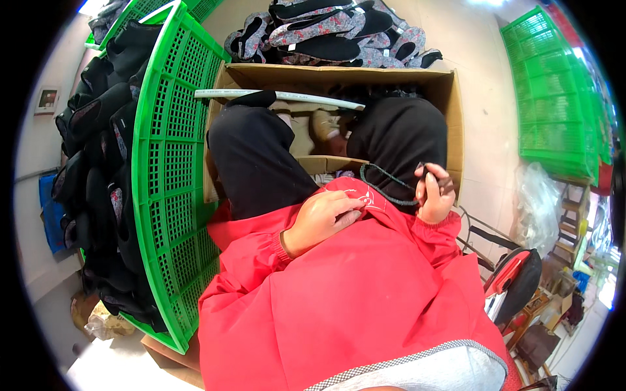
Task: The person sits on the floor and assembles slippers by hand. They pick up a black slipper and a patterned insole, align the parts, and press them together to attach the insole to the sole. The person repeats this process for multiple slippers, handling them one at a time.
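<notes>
My right hand [435, 195] is raised over my right thigh, its fingers closed on a dark cord [385, 174]. The cord hangs from them in a narrow loop toward my left hand. Something small and dark, too unclear to name, also shows at those fingertips. Against the red apron [352, 280] in my lap lies my left hand [324, 218], its fingers curled together. Whatever it may hold is hidden. My knees, in black trousers [254, 159], extend over an open cardboard box [458, 124].
A white strip [280, 97] lies across the box. Patterned slippers [326, 32] are piled beyond it. To my left stands a green crate [173, 143] beside many black shoes [98, 163]. More green crates [551, 91], clear plastic [538, 205] and a wooden stool [570, 218] are at right.
</notes>
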A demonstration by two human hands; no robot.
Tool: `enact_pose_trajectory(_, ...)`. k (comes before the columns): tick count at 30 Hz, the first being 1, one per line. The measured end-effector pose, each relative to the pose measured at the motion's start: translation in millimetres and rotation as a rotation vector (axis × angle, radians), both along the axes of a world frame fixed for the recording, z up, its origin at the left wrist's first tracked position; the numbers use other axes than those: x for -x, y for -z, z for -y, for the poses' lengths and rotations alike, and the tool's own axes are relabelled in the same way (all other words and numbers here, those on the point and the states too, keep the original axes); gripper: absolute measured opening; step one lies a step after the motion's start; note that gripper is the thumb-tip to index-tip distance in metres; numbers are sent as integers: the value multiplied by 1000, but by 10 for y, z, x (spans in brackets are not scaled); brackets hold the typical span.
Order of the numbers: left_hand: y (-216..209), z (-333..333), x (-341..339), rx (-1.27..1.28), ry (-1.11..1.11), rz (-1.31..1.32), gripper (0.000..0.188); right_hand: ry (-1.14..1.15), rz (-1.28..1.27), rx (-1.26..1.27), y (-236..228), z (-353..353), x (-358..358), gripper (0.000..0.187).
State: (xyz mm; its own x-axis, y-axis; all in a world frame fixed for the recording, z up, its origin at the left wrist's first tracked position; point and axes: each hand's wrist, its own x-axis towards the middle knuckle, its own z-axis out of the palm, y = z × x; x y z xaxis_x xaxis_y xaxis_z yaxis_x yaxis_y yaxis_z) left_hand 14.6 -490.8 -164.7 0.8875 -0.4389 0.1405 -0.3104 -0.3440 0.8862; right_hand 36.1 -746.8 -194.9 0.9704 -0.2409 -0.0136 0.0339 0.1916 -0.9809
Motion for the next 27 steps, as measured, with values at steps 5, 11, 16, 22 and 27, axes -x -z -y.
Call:
enact_pose_trajectory(5,51,64,-48,-27,20,-37,17,0,-76,-37,96,110,-37,21)
enact_pose_trajectory(11,21,110,-92,-80,69,-83,16,-20,43,-64,-6,108,93,19)
enact_pose_trajectory(16,133,142,-117,-53,61,-72,17,-28,16,-129,101,125,21,19)
enact_pose_trajectory(22,74,48,-444,-411,310,-65,16,45,-64,-156,234,256,-35,20)
enact_pose_trajectory(27,452,53,-1321,-857,379,82,23,131,-36,-171,362,333,-119,21)
